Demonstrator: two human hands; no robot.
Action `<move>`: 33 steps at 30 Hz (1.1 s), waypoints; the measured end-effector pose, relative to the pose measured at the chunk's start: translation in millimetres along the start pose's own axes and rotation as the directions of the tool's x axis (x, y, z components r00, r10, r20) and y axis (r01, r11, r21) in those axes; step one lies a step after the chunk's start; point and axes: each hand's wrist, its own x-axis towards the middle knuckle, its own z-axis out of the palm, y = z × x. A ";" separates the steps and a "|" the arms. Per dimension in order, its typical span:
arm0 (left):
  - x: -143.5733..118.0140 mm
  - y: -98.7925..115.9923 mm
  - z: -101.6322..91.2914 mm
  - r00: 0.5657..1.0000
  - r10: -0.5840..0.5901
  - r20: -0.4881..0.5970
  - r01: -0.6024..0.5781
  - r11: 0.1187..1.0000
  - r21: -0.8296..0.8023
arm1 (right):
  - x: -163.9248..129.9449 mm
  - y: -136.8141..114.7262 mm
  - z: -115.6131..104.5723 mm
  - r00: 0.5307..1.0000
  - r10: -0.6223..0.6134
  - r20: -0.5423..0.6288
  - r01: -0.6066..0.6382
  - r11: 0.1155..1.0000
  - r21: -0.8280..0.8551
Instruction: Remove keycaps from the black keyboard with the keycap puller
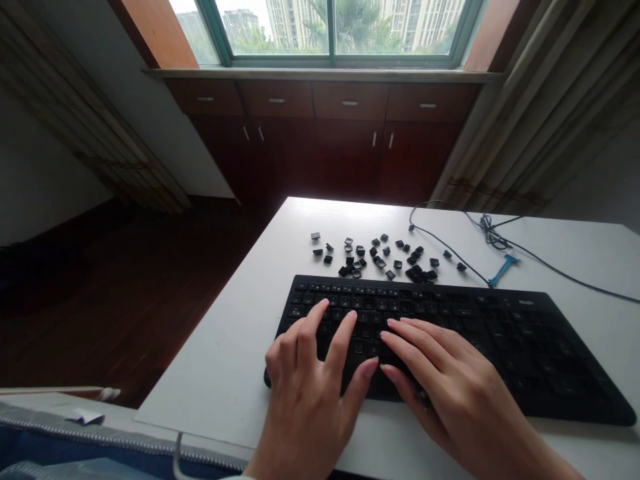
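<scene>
A black keyboard (500, 333) lies on a white table (225, 360). My left hand (307, 393) rests flat on its left end, fingers spread over the keys. My right hand (450, 387) lies beside it on the lower middle rows, fingers stretched toward the left hand's thumb. Neither hand grips anything. Behind the keyboard, several loose black keycaps (380, 257) are scattered across the table.
A black cable (450, 243) runs across the table's far right, with a blue tool (503, 269) beside it. Dark wooden cabinets (330, 133) stand under a window. Curtains (540, 113) hang at right. The floor drops off left of the table.
</scene>
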 end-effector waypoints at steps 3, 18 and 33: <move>-3.1 -6.2 -1.6 0.999 0.041 -0.029 -0.040 0.999 0.012 | -1.1 0.4 -1.1 1.000 -0.005 -0.018 0.005 1.000 0.009; -1.9 -10.9 -2.6 0.997 0.074 -0.037 -0.076 0.996 -0.054 | -1.5 -0.7 -0.4 0.998 -0.014 -0.060 0.016 1.000 0.024; -5.4 -13.4 -1.6 0.997 0.071 -0.031 -0.073 0.995 -0.074 | 14.7 -5.9 9.3 0.988 0.149 0.043 -0.145 0.986 -0.080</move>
